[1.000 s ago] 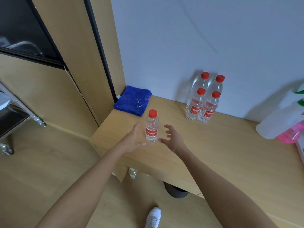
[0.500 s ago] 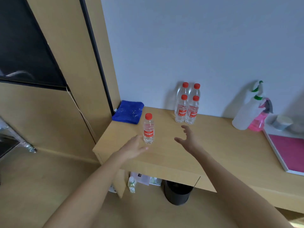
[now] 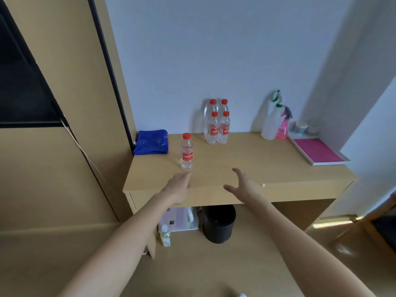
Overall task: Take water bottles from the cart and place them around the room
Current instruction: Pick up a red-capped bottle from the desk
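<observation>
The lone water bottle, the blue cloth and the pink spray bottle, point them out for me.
lone water bottle (image 3: pixel 186 154), head view, on its red label
blue cloth (image 3: pixel 151 142), head view, middle of the folded top
pink spray bottle (image 3: pixel 282 129), head view, on its pink body

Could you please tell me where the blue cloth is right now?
In the head view, the blue cloth lies at the desk's back-left corner, against the wooden panel, left of the lone water bottle.
</observation>
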